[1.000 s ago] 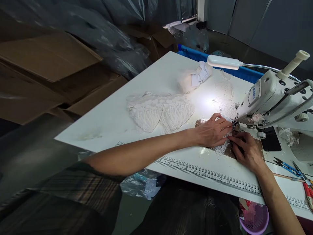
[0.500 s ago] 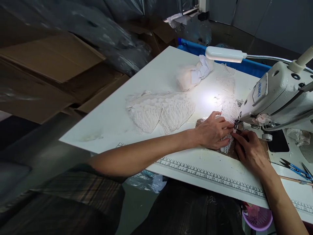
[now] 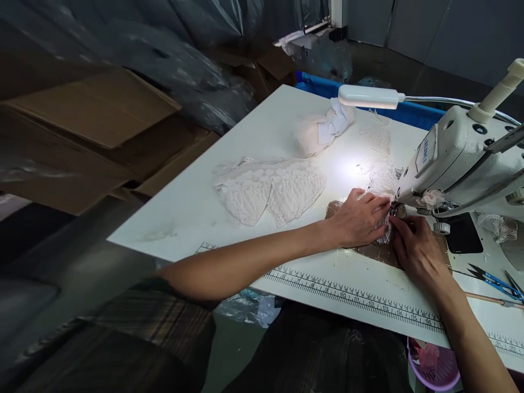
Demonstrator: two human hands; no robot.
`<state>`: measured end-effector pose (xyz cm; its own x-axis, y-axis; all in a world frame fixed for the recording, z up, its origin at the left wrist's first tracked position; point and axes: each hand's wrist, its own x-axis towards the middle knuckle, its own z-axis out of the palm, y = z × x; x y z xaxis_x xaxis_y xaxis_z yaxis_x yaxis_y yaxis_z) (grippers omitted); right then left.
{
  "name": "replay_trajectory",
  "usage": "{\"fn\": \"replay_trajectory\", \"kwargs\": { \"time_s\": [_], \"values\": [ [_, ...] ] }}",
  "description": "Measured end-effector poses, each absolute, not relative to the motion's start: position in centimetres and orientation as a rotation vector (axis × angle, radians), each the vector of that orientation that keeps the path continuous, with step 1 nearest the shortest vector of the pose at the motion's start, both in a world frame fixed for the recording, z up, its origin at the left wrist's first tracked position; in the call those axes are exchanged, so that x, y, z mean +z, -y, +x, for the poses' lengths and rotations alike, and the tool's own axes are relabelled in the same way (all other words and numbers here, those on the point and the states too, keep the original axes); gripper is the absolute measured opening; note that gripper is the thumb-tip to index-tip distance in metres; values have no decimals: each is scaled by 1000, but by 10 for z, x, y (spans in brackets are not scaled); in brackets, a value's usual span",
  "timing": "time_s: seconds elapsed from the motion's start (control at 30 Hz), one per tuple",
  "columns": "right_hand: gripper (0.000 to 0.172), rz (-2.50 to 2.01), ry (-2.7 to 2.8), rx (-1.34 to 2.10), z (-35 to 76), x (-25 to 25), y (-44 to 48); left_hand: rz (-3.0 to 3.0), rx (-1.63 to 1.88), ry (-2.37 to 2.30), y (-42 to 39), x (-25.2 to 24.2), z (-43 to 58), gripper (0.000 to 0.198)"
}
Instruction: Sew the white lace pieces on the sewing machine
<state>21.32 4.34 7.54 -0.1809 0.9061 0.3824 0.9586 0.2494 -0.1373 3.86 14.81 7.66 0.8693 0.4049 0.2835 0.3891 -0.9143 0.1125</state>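
White lace fabric (image 3: 382, 177) runs under the presser foot of a white sewing machine (image 3: 462, 147). My left hand (image 3: 360, 219) lies palm down on this lace, its fingers stretched toward the needle area and pressing the cloth down. Just right of the foot, my right hand (image 3: 420, 245) is closed, thumb and index finger pinching the lace edge. The fingertips of both hands nearly meet there, and the needle itself is hard to make out. To the left, a joined pair of white lace pieces (image 3: 272, 188) is spread on the table.
A lit white lamp (image 3: 370, 96) hangs over the white table (image 3: 229, 147). Behind the lace pieces sits a pale fabric bundle (image 3: 319, 131). Blue thread snips (image 3: 497, 281) lie at the right, near a printed ruler scale (image 3: 352, 295). Cardboard boxes (image 3: 94, 109) stand left; a purple basket (image 3: 436, 371) is below.
The lace has moved away from me under the presser foot, so less hangs out on my side. Both hands stay close to the foot. The view has shifted slightly.
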Motion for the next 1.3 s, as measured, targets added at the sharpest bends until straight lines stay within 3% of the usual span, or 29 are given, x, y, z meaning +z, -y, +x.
{"fn": "replay_trajectory", "kwargs": {
  "time_s": [0.3, 0.53, 0.67, 0.8, 0.93, 1.07, 1.3],
  "values": [
    [36, -1673, 1937, -5, 229, 79, -35, 2954, 750, -580, -174, 85, 23, 37],
    [33, -1674, 1887, 22, 231, 77, -36, 2805, 467, -94, -174, 90, 21, 17],
    [29, -1608, 1916, 147, 225, 83, -33, 2844, 497, -171, -170, 86, 24, 22],
    [37, -1554, 1987, 307, 214, 88, -31, 2803, 599, -158, -171, 88, 24, 26],
    [16, -1541, 1966, 235, 206, 88, -36, 2797, 694, -146, -170, 90, 24, 27],
    [13, -1531, 1897, 161, 204, 88, -40, 2851, 786, -61, -167, 87, 26, 26],
    [34, -1568, 2177, -8, 206, 82, -38, 2605, 891, -99, -172, 87, 26, 28]
  ]
}}
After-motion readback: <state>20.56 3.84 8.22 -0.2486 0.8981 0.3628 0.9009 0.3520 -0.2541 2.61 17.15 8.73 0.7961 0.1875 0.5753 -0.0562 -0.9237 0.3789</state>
